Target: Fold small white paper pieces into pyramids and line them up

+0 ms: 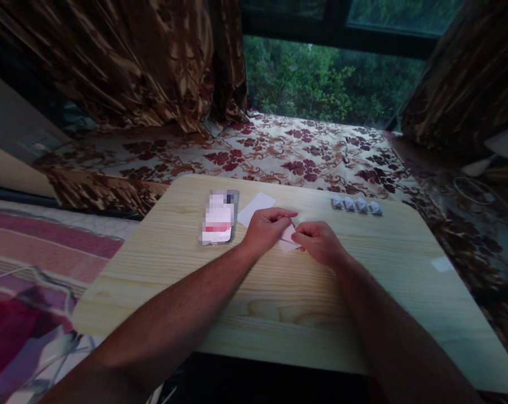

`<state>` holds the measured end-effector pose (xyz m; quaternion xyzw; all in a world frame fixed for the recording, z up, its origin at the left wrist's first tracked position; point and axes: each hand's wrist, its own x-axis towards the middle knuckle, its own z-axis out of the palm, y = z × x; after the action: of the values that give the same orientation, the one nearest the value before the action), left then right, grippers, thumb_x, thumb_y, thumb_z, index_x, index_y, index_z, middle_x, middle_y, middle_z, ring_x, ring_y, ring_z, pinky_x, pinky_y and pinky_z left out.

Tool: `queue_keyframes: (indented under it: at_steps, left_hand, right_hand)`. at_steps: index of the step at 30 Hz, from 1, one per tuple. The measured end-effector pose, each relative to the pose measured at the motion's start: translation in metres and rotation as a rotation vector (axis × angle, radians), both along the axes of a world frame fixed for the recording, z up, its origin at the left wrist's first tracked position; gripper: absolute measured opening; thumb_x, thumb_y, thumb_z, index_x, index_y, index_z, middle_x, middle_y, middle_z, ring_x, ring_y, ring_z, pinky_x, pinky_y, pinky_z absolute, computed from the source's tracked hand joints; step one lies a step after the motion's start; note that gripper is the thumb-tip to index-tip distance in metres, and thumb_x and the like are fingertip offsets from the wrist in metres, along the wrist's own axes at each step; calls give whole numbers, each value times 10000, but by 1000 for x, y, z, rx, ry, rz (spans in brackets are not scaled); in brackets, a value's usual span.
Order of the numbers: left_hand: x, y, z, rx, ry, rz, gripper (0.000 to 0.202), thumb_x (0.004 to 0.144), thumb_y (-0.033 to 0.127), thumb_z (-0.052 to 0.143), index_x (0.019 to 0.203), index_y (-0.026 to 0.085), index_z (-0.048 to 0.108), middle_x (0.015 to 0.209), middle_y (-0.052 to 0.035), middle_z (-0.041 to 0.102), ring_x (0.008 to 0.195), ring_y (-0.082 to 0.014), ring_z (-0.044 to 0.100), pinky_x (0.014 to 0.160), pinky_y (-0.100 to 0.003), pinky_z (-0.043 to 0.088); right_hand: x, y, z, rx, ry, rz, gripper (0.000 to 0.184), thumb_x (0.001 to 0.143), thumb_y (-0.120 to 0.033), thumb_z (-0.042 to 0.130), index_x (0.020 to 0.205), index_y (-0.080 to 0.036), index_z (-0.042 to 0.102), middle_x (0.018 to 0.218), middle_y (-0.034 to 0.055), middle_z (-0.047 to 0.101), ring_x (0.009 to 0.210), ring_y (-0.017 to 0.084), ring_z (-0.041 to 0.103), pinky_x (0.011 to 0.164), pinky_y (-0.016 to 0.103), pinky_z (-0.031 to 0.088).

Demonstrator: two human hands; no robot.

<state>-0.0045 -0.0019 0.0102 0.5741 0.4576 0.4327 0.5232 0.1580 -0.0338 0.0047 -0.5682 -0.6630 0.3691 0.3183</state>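
Note:
Between my two hands is a small folded piece of white paper, just above or on the wooden table. My left hand pinches its left side, fingers pointing right. On the right edge, my right hand grips the paper between thumb and fingers. Behind my left hand lies a flat white sheet of paper, partly covered by that hand. Several small folded white paper shapes stand in a row at the back right of the table.
A phone with a blurred screen lies left of the paper on the wooden table. A pale patch shows near the right edge. Beyond are a floral-covered ledge and curtains. Striped bedding lies left.

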Motion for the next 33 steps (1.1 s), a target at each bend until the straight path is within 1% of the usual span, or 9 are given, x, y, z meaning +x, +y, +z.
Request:
queue_keyframes:
  at_steps: [9, 17, 21, 24, 28, 30, 33]
  left_hand:
    - [0, -1, 1, 13, -14, 13, 241, 737, 208, 637, 910, 145, 791, 716, -45, 742, 592, -121, 596, 553, -226, 415]
    - [0, 1, -3, 32, 9, 41, 228, 727, 199, 624, 880, 156, 788, 695, -33, 730, 587, -125, 599, 540, -226, 419]
    - [-1, 1, -3, 36, 14, 17, 245, 750, 219, 615, 913, 149, 784, 710, -41, 734, 598, -132, 614, 555, -234, 441]
    - [-1, 1, -3, 63, 32, 28, 251, 774, 247, 609, 932, 154, 780, 718, -40, 735, 595, -129, 614, 544, -229, 436]
    - [-2, 2, -5, 75, 2, 19, 246, 792, 278, 614, 930, 146, 767, 742, -44, 737, 614, -129, 626, 557, -227, 449]
    - [-2, 2, -6, 66, -27, 4, 263, 794, 293, 624, 956, 135, 758, 734, -47, 732, 604, -126, 619, 554, -229, 449]
    - [-2, 2, -5, 72, -78, -22, 395, 780, 303, 660, 1140, 149, 708, 731, -30, 725, 581, -113, 593, 549, -226, 437]
  right_hand:
    - [0, 0, -1, -1, 7, 7, 224, 755, -252, 560, 568, -148, 627, 472, -38, 496, 466, 88, 415, 463, 236, 256]
    - [-1, -1, 2, -7, -7, 17, 220, 749, -258, 556, 577, -146, 635, 478, -33, 502, 476, 94, 430, 471, 240, 260]
    - [0, -1, 2, -11, -9, 12, 217, 748, -258, 556, 579, -147, 634, 474, -37, 494, 471, 92, 424, 468, 239, 255]
    - [0, -1, 0, -2, -11, 20, 207, 746, -253, 559, 585, -147, 634, 477, -39, 493, 474, 91, 424, 467, 236, 256]
    - [0, -1, 0, 8, -7, 30, 212, 744, -253, 559, 573, -147, 624, 479, -39, 497, 476, 91, 428, 470, 235, 259]
    - [0, 0, 1, 5, -4, 24, 220, 743, -258, 561, 559, -149, 614, 474, -38, 497, 471, 90, 422, 467, 236, 255]
    - [0, -1, 1, 11, -1, 6, 221, 742, -263, 569, 559, -150, 618, 472, -36, 500, 469, 92, 419, 467, 238, 256]
